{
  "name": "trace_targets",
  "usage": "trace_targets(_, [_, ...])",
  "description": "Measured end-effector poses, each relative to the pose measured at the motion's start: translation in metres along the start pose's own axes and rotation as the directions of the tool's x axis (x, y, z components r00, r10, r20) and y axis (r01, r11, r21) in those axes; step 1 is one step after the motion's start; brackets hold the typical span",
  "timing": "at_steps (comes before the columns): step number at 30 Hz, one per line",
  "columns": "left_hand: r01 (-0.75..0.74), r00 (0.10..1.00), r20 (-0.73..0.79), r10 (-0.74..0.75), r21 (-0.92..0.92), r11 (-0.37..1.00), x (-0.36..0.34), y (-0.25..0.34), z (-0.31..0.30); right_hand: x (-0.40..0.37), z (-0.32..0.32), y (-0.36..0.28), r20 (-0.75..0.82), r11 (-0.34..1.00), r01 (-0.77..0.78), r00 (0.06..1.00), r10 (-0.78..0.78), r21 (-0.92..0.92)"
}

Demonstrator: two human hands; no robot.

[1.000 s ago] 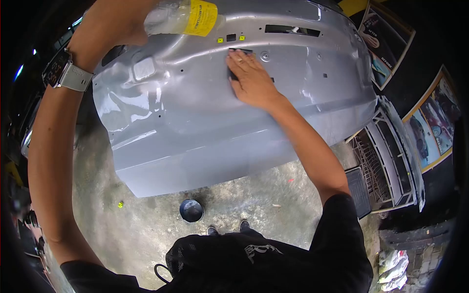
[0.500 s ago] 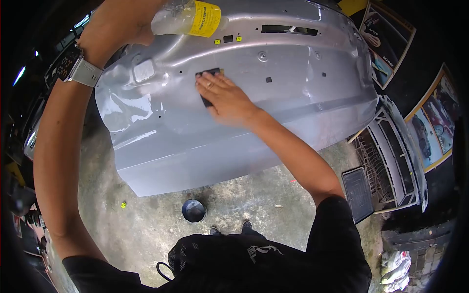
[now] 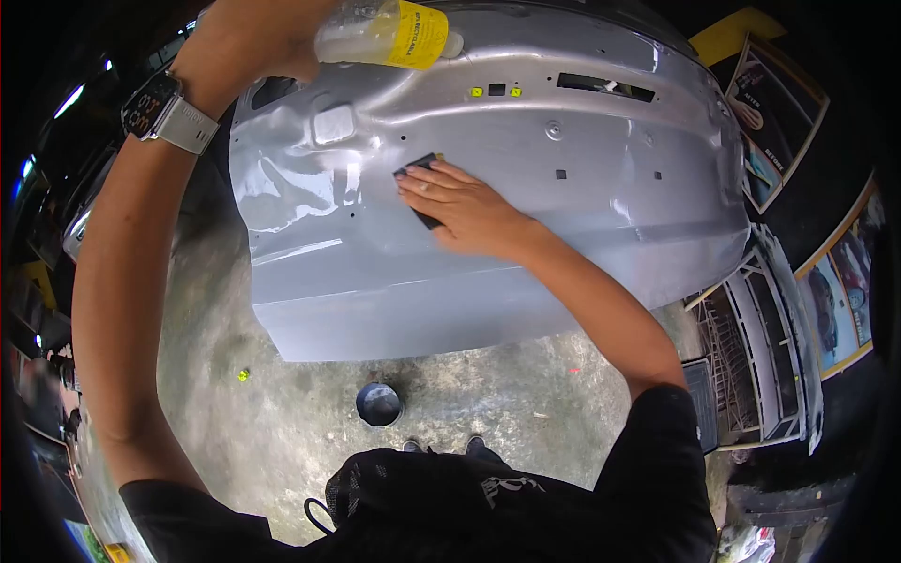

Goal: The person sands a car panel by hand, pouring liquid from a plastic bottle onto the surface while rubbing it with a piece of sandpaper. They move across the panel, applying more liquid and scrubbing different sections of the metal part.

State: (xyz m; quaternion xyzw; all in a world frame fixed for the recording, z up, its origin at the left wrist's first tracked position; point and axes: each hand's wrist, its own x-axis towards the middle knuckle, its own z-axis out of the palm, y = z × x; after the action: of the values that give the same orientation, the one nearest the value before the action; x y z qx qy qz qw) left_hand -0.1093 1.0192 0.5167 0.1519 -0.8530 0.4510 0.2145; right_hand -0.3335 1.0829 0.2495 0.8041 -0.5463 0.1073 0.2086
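Note:
A large silver car panel [image 3: 375, 300] with holes and recesses stretches in front of me. My right hand [image 3: 479, 214] lies flat on its left half, fingers pressed together over a black piece of sandpaper [image 3: 427, 221]; the hand covers much of the sheet. At the top, my left hand [image 3: 267, 38] grips a clear plastic bottle [image 3: 357, 36] with a yellow label, tipped on its side above the panel. Its fingers are partly cut off by the frame edge. A smartwatch [image 3: 155, 105] sits on my left wrist.
A dark bucket [image 3: 379, 404] stands on the concrete floor [image 3: 300, 422] near my feet. Right of the panel are a metal rack [image 3: 737, 361], a dark tray [image 3: 699, 403] and framed posters [image 3: 779, 117]. A small yellow-green object [image 3: 243, 375] lies on the floor at left.
The view has shifted, so the panel appears farther right. Against the panel, my right hand with the sandpaper has slid left, closer to a small hole. The bottle stays held over the panel.

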Motion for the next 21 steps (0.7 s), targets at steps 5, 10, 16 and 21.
trace_targets(5, [0.035, 0.999, 0.038, -0.036, 0.029, 0.999, -0.021, -0.015, 0.010, -0.018, -0.014, 0.048, -0.158, 0.949, -0.266, 0.958, 0.240, -0.169])
trace_targets(10, [0.041, 0.996, 0.080, -0.042, 0.008, 0.999, -0.013, -0.028, 0.028, 0.034, 0.015, -0.002, -0.159, 0.946, -0.235, 0.966, 0.203, -0.222])
trace_targets(16, [0.049, 0.999, 0.023, -0.048, -0.058, 0.997, -0.027, -0.038, 0.039, 0.014, 0.000, -0.019, 0.089, 0.994, 0.048, 0.995, -0.040, -0.094])
trace_targets(21, [0.032, 0.997, 0.064, -0.031, -0.024, 0.999, -0.046, -0.039, 0.035, 0.071, 0.026, -0.036, -0.141, 0.954, -0.067, 0.990, 0.026, -0.292])
